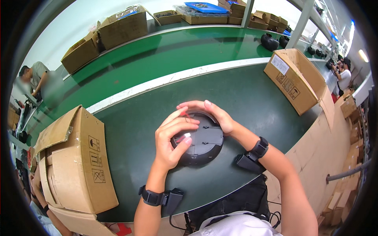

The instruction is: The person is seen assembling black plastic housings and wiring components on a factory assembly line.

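A round black plastic housing rests on the dark green table in front of me, its flat inner side with small posts facing up. My right hand curls round its far right rim, fingertips reaching over the far edge. Over the left part of the housing lies my left hand, thumb and fingers apart. Thin red wires show by the left fingertips and between thumb and forefinger, slightly blurred. Whether the left fingers grip a wire cannot be made out. Each wrist wears a black strap with a small box.
An open cardboard box stands at the right, and a flapped carton at the left. Beyond a white ledge runs a green conveyor. Cartons, a blue tray and black round parts stand farther back. Other people work at both sides.
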### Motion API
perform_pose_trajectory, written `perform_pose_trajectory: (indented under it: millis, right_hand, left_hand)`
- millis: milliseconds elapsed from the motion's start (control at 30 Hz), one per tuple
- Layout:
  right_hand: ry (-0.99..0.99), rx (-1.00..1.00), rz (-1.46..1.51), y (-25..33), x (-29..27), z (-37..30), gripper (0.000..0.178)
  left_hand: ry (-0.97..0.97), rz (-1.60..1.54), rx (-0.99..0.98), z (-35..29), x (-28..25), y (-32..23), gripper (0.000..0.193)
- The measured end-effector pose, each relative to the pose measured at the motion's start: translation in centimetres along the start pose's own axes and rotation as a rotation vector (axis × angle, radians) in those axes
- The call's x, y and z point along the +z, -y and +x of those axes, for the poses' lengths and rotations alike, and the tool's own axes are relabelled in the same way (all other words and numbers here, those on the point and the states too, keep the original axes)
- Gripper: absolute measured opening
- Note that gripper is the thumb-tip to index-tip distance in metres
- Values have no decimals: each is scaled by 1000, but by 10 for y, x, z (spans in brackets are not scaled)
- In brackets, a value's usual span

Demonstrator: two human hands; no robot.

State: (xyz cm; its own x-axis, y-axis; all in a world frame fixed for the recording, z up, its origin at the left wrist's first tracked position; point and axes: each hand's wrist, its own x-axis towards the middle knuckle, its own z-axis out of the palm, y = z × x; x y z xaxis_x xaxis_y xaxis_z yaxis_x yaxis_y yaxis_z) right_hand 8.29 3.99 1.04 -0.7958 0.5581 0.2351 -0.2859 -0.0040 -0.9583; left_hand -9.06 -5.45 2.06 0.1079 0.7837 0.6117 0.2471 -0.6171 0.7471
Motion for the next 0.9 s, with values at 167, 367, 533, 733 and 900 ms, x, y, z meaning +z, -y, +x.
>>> perform_pose_trajectory:
  millis: [167, 367, 533, 733, 900]
  right_hand:
    - [-41, 64, 105, 2, -1, 5, 59]
    - [-229, 70, 16, -1, 24, 0, 61]
    - [-379, 11, 57, -3, 11, -16, 64]
    - [-522, 26, 308, -26, 4, -6, 62]
    - [-662, -90, 215, -25, 33, -3, 57]
  left_hand:
    - [-198, 155, 178, 7, -2, 4, 61]
    - [-485, 287, 106, -23, -6, 12, 76]
    - [-430, 160, -20, -23, 7, 6, 88]
    - [-405, 308, 36, -21, 25, -7, 112]
    - [-528, 300, 1, -20, 19, 1, 98]
